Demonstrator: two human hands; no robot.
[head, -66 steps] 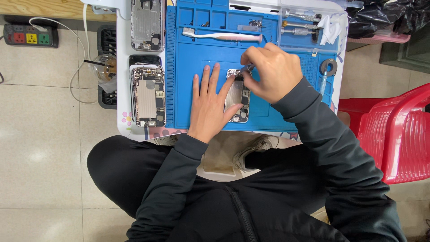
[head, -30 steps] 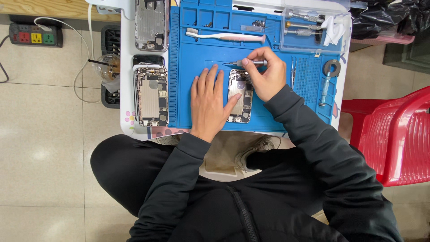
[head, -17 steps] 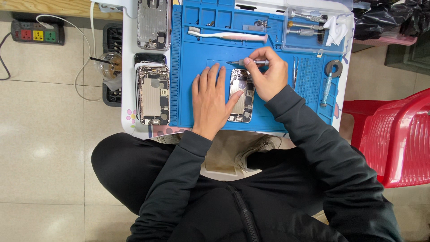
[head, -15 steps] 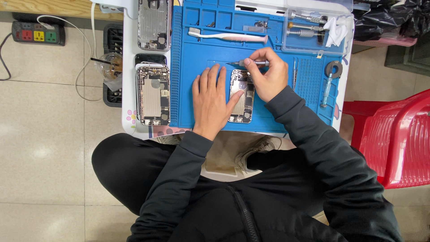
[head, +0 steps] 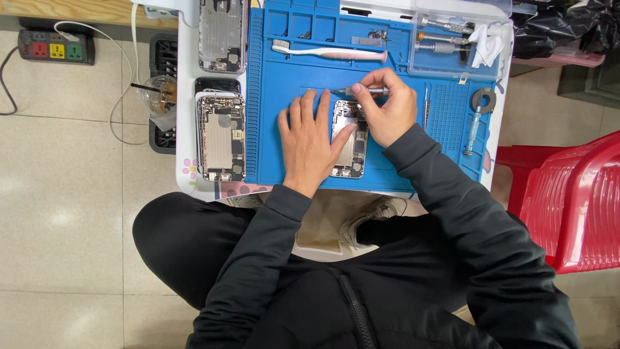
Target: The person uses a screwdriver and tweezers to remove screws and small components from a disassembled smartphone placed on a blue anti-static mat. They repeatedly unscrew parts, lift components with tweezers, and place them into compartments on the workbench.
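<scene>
Right hand [head: 387, 113] fingers pinched shut on screwdriver [head: 361, 91], tip pointing left over top edge of opened phone [head: 349, 139]. Left hand [head: 312, 139] flat, fingers spread, not gripping, thumb pressing phone's left side. Phone lies between both hands on blue mat [head: 274, 97]. Toothbrush [head: 329, 52] just beyond fingertips; two more opened phones [head: 221, 137] well left of left hand

Left hand [head: 312, 145] lies flat on the blue mat [head: 271, 148], fingers spread, thumb pressed against the opened phone [head: 349, 139] near the mat's front edge. Right hand [head: 386, 113] pinches a small screwdriver [head: 356, 91] over the phone's far end. A white toothbrush [head: 329, 52] lies toward the back edge; two more opened phones [head: 221, 136] sit off the mat's left edge.
</scene>
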